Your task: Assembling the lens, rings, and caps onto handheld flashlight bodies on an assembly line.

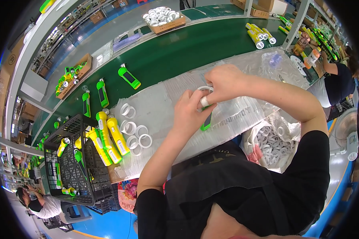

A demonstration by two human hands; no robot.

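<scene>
My left hand [188,110] is wrapped round a green flashlight [206,122] with a dark panel, held above the film-covered worktop [163,107]. A white ring [206,88] sits at the flashlight's upper end, partly covered by my fingers. My right hand [226,83] closes over that ring from the far side, its fingertips meeting the left ones; another white band [204,101] shows between the fingers. Several loose white rings [136,133] lie left of my left forearm. Beside them, yellow-and-green flashlights [107,135] are piled on the table edge.
A black crate [73,159] with a few flashlights stands at the left. Green flashlights [129,76] lie on the green conveyor [163,55], yellow ones [258,34] farther right. A cardboard box [168,27] of white rings is beyond. A bag [251,149] of rings hangs near my right elbow.
</scene>
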